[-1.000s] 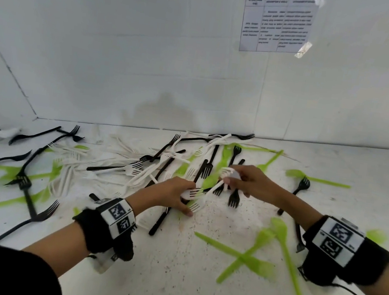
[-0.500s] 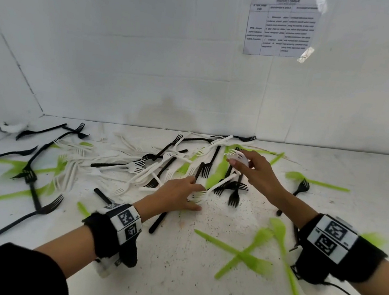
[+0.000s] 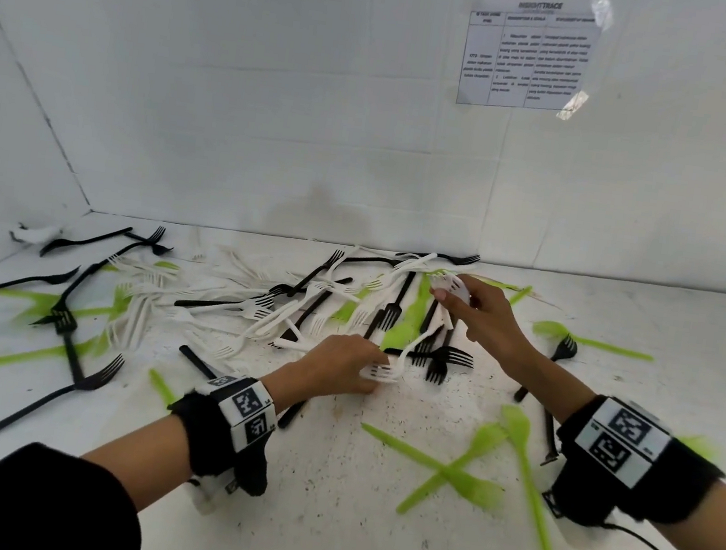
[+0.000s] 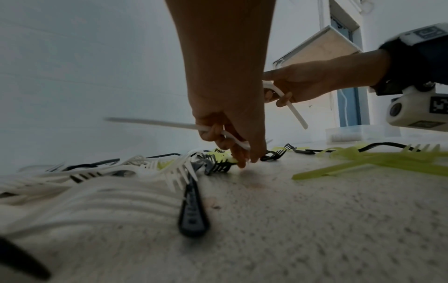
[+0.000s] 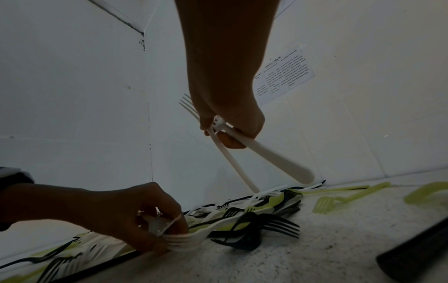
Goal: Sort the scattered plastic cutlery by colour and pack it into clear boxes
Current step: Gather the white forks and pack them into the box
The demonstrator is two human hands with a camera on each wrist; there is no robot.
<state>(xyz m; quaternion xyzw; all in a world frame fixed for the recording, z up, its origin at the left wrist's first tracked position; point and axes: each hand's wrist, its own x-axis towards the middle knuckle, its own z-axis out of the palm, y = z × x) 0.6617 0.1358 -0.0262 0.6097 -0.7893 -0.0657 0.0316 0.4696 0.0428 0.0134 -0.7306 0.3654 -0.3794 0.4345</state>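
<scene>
Sorting has barely begun: both hands, left (image 3: 340, 366) and right (image 3: 482, 320), clutch white forks (image 5: 242, 147) while black, green and white cutlery (image 3: 228, 303) litters the worktop (image 3: 342, 526), nothing boxed.

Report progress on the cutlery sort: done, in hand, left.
Done: nothing visibly packed; the clear box in the left wrist view sits apart, contents unclear. In hand: the right hand grips two white forks lifted off the pile, and the left hand pinches a white fork at the table. Left: black forks, green forks and many white ones lie scattered.
</scene>
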